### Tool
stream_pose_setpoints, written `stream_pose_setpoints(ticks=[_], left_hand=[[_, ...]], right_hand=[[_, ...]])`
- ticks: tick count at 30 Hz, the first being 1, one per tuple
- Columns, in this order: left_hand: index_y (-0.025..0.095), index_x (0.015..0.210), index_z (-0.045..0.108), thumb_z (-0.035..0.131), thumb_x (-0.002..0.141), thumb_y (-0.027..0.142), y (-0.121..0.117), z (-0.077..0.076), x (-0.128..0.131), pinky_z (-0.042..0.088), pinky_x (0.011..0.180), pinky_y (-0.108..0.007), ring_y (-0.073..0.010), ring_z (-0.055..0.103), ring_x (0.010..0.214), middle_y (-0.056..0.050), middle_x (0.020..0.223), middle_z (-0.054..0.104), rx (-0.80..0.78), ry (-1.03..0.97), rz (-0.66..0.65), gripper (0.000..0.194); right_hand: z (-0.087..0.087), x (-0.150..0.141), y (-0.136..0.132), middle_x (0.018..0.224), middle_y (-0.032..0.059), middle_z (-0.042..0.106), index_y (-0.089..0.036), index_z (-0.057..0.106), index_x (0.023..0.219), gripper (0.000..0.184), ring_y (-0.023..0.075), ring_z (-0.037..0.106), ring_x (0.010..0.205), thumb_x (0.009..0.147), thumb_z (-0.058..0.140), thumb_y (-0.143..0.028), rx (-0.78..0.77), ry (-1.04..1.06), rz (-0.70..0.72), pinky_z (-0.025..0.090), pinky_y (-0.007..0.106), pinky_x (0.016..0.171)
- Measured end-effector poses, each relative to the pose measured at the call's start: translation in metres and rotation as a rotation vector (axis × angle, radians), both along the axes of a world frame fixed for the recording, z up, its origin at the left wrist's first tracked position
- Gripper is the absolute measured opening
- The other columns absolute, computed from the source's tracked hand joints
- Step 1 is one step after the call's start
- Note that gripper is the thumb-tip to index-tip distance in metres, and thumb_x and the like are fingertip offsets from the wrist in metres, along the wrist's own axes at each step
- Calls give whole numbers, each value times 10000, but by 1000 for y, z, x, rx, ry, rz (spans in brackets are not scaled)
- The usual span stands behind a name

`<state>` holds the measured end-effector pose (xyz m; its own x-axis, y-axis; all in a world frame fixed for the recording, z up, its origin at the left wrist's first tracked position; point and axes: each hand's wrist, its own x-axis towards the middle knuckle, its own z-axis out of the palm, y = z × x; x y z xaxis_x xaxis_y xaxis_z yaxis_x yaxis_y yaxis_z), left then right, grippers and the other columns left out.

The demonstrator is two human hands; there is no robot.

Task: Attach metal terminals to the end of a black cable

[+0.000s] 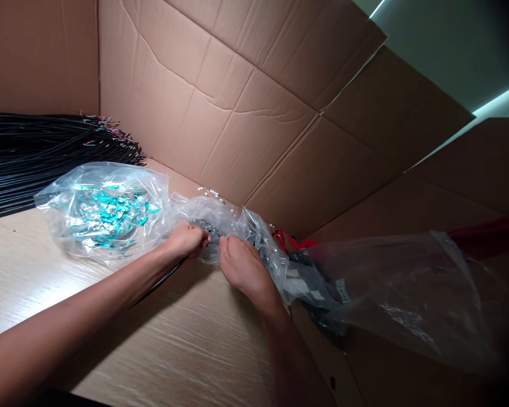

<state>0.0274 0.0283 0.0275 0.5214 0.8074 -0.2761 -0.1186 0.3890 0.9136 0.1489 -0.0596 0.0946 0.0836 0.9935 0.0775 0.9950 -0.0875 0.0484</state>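
My left hand [185, 240] and my right hand [241, 268] both pinch a clear plastic bag [214, 217] from either side. Dark grey small parts [207, 229] show through it between my fingers. To the left, touching that bag, lies a second clear bag [106, 212] holding shiny teal pieces. To the right, a larger clear bag [390, 294] spreads over dark items and a white label. A thin black cable [156, 280] runs beneath my left wrist.
A bundle of long black cables [38, 152] with coloured ends lies at the left, against a cardboard box wall [195, 113]. Cardboard flaps rise behind and to the right. Below is a light wood-grain surface [152, 322]. Red straps [292, 242] and small white bits [207, 192] lie near the box wall.
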Motion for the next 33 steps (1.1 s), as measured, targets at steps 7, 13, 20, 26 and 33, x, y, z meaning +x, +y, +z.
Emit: stream_pose_setpoints(ticks=[7, 13, 20, 26, 33], left_hand=[[184, 619, 572, 565, 874, 186, 11, 12, 3, 146, 368, -251, -56, 244, 316, 46, 470, 451, -74, -48, -59, 255], [176, 642, 593, 541, 845, 137, 12, 10, 4, 144, 360, -256, -53, 244, 292, 63, 460, 433, -102, -63, -50, 213], [160, 676, 609, 508, 863, 119, 8, 6, 0, 141, 352, -237, -51, 266, 276, 63, 465, 439, -86, -126, -77, 216], [149, 762, 651, 527, 910, 168, 7, -1, -2, 121, 344, -233, -48, 267, 269, 64, 480, 458, -55, -172, -91, 194], [160, 771, 632, 510, 901, 201, 7, -5, 1, 131, 344, -239, -59, 282, 278, 58, 495, 454, -6, -176, -76, 183]], right_hand=[[-7, 11, 8, 902, 187, 796, -170, 703, 927, 422, 276, 722, 748, 1116, 363, -334, 15, 88, -27, 425, 353, 651], [-8, 19, 15, 950, 144, 793, -176, 698, 954, 381, 264, 712, 880, 1107, 400, -356, 40, 275, -34, 407, 328, 723], [-13, 21, 23, 908, 105, 768, -179, 682, 930, 312, 219, 664, 812, 1076, 460, -341, 50, 369, -6, 382, 293, 704], [-17, 22, 25, 833, 69, 746, -183, 693, 857, 313, 183, 621, 722, 1058, 490, -311, 94, 448, 50, 381, 286, 681], [-20, 25, 27, 813, 54, 740, -185, 710, 845, 304, 189, 640, 757, 1040, 515, -313, 142, 515, 77, 401, 289, 695]])
